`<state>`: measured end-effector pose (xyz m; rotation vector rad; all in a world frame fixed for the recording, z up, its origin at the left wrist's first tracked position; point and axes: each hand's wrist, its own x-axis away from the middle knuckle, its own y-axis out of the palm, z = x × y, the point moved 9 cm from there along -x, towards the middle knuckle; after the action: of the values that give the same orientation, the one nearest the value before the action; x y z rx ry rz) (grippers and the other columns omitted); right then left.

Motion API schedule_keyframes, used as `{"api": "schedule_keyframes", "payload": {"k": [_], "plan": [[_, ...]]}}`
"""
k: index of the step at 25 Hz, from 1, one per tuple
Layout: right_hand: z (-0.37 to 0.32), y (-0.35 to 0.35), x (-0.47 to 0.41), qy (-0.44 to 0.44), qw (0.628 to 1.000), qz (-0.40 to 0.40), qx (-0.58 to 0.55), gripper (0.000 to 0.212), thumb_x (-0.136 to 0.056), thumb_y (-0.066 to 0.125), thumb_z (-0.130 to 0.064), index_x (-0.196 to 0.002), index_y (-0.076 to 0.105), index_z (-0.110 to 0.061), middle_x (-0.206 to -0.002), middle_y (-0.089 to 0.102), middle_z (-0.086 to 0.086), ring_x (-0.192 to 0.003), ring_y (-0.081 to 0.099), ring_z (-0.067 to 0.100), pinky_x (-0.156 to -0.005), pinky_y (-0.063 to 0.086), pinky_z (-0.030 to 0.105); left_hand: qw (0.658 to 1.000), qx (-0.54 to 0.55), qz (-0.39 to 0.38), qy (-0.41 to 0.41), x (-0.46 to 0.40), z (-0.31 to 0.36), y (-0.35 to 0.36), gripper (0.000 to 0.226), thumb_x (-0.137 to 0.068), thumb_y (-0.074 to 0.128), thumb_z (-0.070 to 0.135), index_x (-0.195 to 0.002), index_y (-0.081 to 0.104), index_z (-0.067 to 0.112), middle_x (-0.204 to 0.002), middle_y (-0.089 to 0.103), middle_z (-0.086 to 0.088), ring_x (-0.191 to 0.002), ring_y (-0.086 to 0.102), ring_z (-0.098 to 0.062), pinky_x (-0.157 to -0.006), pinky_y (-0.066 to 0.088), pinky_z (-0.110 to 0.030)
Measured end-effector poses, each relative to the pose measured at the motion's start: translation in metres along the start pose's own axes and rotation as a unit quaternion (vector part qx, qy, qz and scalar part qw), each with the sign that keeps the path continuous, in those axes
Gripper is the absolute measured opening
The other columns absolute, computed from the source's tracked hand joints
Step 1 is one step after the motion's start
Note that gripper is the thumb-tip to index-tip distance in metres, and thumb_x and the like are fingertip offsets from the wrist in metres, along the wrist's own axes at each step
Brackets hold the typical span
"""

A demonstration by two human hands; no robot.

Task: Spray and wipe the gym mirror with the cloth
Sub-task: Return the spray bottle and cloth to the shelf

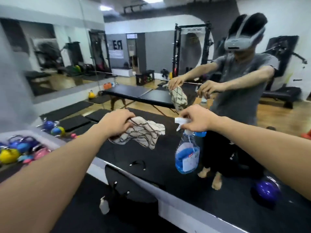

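the left hand (116, 123) grips a bunched beige cloth (143, 132) with dark wavy lines, held up in front of the gym mirror (151, 56). the right hand (196, 119) is curled round the white trigger head of a spray bottle (187, 151) of blue liquid, just right of the cloth. coloured kettlebells (18, 148) sit at the lower left.

beige woven cloth with dark diamond lines (143, 132) looks soft; clear glossy plastic spray bottle (187, 153); shiny glass gym mirror (151, 56); matt black rubber floor mat (84, 216).
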<state>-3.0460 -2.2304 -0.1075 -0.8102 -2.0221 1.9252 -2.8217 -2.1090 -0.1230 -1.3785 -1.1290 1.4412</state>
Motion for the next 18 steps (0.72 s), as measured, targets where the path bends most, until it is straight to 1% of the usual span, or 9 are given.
{"api": "schedule_keyframes", "payload": {"k": [2, 4, 5, 7, 9, 12, 15, 17, 18], "plan": [[-0.061, 0.020, -0.049, -0.066, 0.998, -0.014, -0.010, 0.027, -0.084, 0.078, -0.028, -0.068, 0.057, -0.028, -0.069, 0.061, -0.006, -0.073, 0.058, 0.023, -0.069, 0.051, 0.040, 0.997, -0.017, -0.006, -0.072, 0.046, -0.057, -0.005, 0.028, -0.098, 0.062, 0.038, -0.124, 0.065, 0.029, -0.120, 0.066, 0.002, -0.117, 0.060, -0.027, -0.095, 0.051, -0.049], [-0.128, 0.041, -0.092, -0.124, 0.991, -0.029, -0.031, 0.008, -0.085, 0.078, -0.027, -0.082, 0.070, -0.027, -0.079, 0.068, -0.005, -0.080, 0.063, 0.023, -0.073, 0.055, 0.041, 0.990, -0.031, -0.011, -0.135, 0.096, -0.111, -0.014, 0.028, -0.098, 0.062, 0.035, -0.124, 0.066, 0.027, -0.121, 0.066, 0.001, -0.119, 0.059, -0.026, -0.096, 0.051, -0.049], [-0.161, 0.054, -0.114, -0.147, 0.988, -0.034, -0.037, 0.006, -0.086, 0.077, -0.026, -0.092, 0.075, -0.025, -0.086, 0.072, -0.002, -0.083, 0.065, 0.023, -0.076, 0.056, 0.042, 0.985, -0.038, -0.014, -0.169, 0.122, -0.139, -0.017, 0.028, -0.098, 0.062, 0.033, -0.125, 0.066, 0.026, -0.122, 0.066, -0.001, -0.120, 0.059, -0.026, -0.097, 0.051, -0.047], [-0.217, 0.077, -0.152, -0.181, 0.981, -0.043, -0.059, 0.018, -0.089, 0.076, -0.025, -0.106, 0.077, -0.021, -0.098, 0.075, -0.001, -0.091, 0.067, 0.022, -0.083, 0.057, 0.043, 0.974, -0.051, -0.018, -0.220, 0.164, -0.188, -0.025, 0.028, -0.098, 0.063, 0.028, -0.125, 0.066, 0.023, -0.124, 0.066, -0.003, -0.122, 0.058, -0.028, -0.097, 0.050, -0.045], [-0.281, 0.104, -0.190, -0.225, 0.969, -0.048, -0.091, 0.023, -0.092, 0.075, -0.026, -0.114, 0.076, -0.019, -0.103, 0.072, -0.003, -0.095, 0.065, 0.020, -0.087, 0.056, 0.042, 0.962, -0.050, -0.023, -0.268, 0.209, -0.242, -0.028, 0.026, -0.096, 0.064, 0.027, -0.121, 0.066, 0.021, -0.123, 0.067, -0.006, -0.119, 0.060, -0.031, -0.095, 0.051, -0.047], [-0.382, 0.148, -0.246, -0.279, 0.950, -0.054, -0.127, 0.025, -0.089, 0.078, -0.027, -0.110, 0.077, -0.015, -0.100, 0.074, 0.001, -0.093, 0.067, 0.023, -0.085, 0.056, 0.043, 0.941, -0.066, -0.042, -0.328, 0.271, -0.326, -0.024, 0.024, -0.096, 0.065, 0.029, -0.118, 0.067, 0.022, -0.120, 0.068, -0.007, -0.116, 0.061, -0.033, -0.092, 0.052, -0.047], [-0.472, 0.181, -0.302, -0.309, 0.937, -0.062, -0.149, 0.020, -0.083, 0.081, -0.028, -0.096, 0.079, -0.012, -0.087, 0.074, 0.007, -0.084, 0.066, 0.027, -0.076, 0.055, 0.044, 0.927, -0.067, -0.059, -0.365, 0.313, -0.400, -0.024, 0.030, -0.095, 0.065, 0.032, -0.125, 0.066, 0.026, -0.125, 0.066, -0.003, -0.121, 0.060, -0.031, -0.095, 0.052, -0.046], [-0.525, 0.198, -0.336, -0.324, 0.931, -0.066, -0.153, 0.023, -0.082, 0.081, -0.028, -0.090, 0.076, -0.007, -0.081, 0.071, 0.011, -0.079, 0.064, 0.029, -0.072, 0.051, 0.044, 0.915, -0.079, -0.075, -0.387, 0.337, -0.449, -0.020, 0.033, -0.096, 0.063, 0.031, -0.129, 0.064, 0.027, -0.130, 0.064, -0.002, -0.125, 0.058, -0.029, -0.097, 0.051, -0.046], [-0.551, 0.208, -0.353, -0.336, 0.926, -0.069, -0.156, 0.024, -0.082, 0.081, -0.027, -0.087, 0.073, -0.004, -0.078, 0.069, 0.010, -0.075, 0.061, 0.027, -0.068, 0.048, 0.043, 0.910, -0.084, -0.082, -0.399, 0.348, -0.476, -0.019, 0.034, -0.096, 0.061, 0.029, -0.130, 0.064, 0.027, -0.132, 0.063, -0.002, -0.126, 0.057, -0.029, -0.097, 0.052, -0.047]]}}
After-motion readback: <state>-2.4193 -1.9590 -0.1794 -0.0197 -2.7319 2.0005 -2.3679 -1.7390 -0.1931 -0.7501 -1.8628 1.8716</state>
